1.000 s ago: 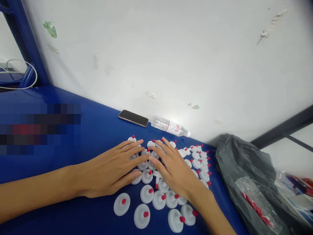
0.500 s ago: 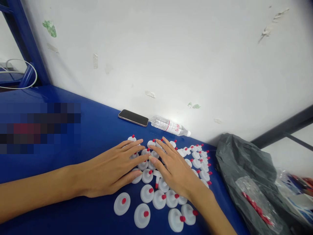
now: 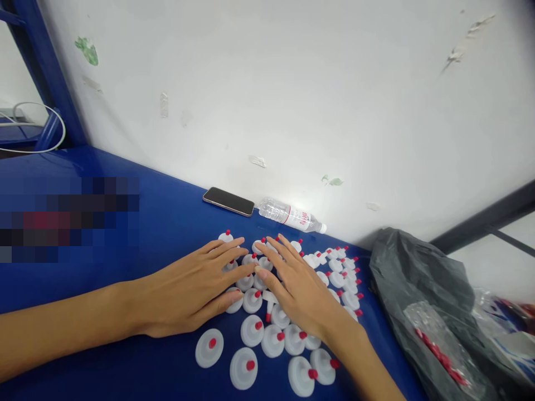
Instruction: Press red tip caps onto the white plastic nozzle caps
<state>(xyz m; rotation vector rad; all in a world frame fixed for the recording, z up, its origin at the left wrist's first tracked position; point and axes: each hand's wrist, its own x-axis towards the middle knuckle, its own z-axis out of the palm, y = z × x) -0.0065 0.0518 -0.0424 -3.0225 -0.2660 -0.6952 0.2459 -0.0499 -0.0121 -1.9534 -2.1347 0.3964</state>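
My left hand (image 3: 190, 287) lies palm down with its fingers stretched out over the left side of a group of white plastic nozzle caps with red tips (image 3: 252, 331). From the other side my right hand (image 3: 295, 284) rests flat over the middle of the group, fingers spread. The left index fingertip and the right thumb meet or nearly meet. Most caps stand with their red tips up, while one cap (image 3: 268, 306) between the hands lies on its side. Several caps are partly hidden under the fingers. Neither hand grips anything.
A black phone (image 3: 228, 201) and a clear plastic bottle (image 3: 288, 214) lie along the wall on the blue table (image 3: 167, 209). At the right are a dark grey plastic bag (image 3: 412, 278) and a clear bag of red tips (image 3: 441, 356). A blurred patch covers the table's left.
Both hands stay in place on the caps. Only a very slight shift of the whole view shows.
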